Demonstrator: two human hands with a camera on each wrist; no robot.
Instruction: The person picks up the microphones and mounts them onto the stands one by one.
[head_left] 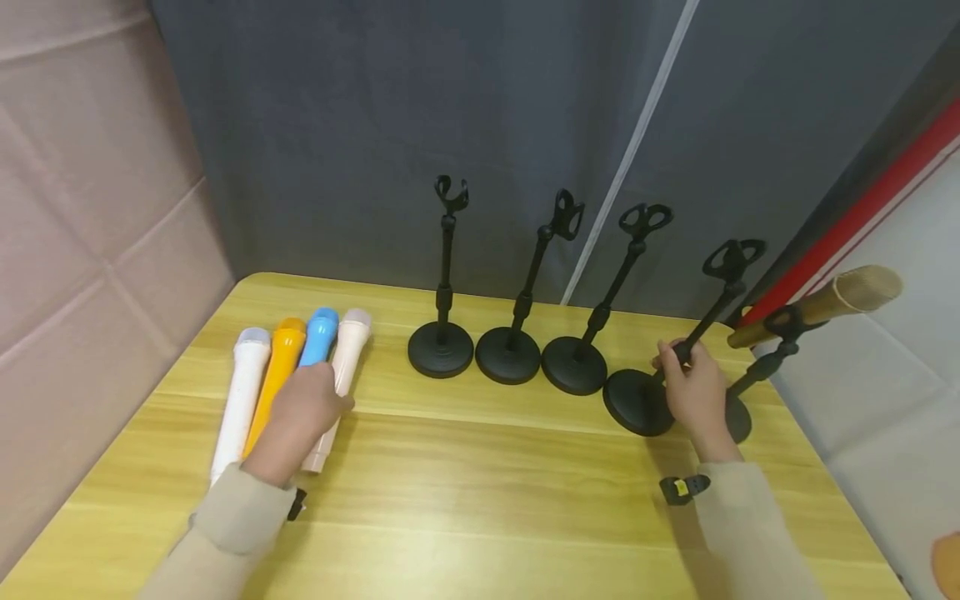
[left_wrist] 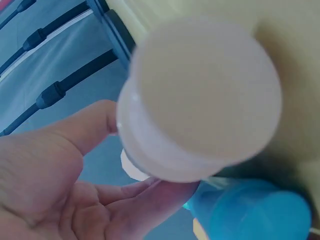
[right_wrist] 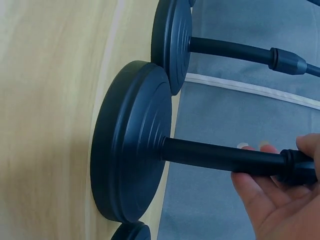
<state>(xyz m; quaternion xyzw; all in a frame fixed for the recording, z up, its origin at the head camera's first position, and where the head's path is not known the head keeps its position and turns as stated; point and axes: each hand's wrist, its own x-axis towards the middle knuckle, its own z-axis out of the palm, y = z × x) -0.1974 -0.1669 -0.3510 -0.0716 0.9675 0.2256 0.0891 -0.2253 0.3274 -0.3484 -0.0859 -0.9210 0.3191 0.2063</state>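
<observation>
My left hand (head_left: 309,406) pinches a pale pink microphone (head_left: 348,354) between thumb and fingers, at the right end of a row lying on the table. Beside it lie a blue microphone (head_left: 321,330), an orange one (head_left: 281,371) and a white one (head_left: 243,387). In the left wrist view the pink microphone's end (left_wrist: 205,95) faces the camera, with the blue head (left_wrist: 255,212) below. My right hand (head_left: 699,392) grips the pole of a black microphone stand (head_left: 637,404), fingers wrapped near its collar. The stand's round base (right_wrist: 137,145) looks slightly tilted, and its clip (head_left: 731,260) holds nothing.
Three more black stands with vacant clips, one of them at the left (head_left: 441,348), line the back of the wooden table (head_left: 480,508). At the far right another stand (head_left: 738,417) carries a gold-coloured microphone (head_left: 847,302). A grey curtain (head_left: 360,142) hangs behind.
</observation>
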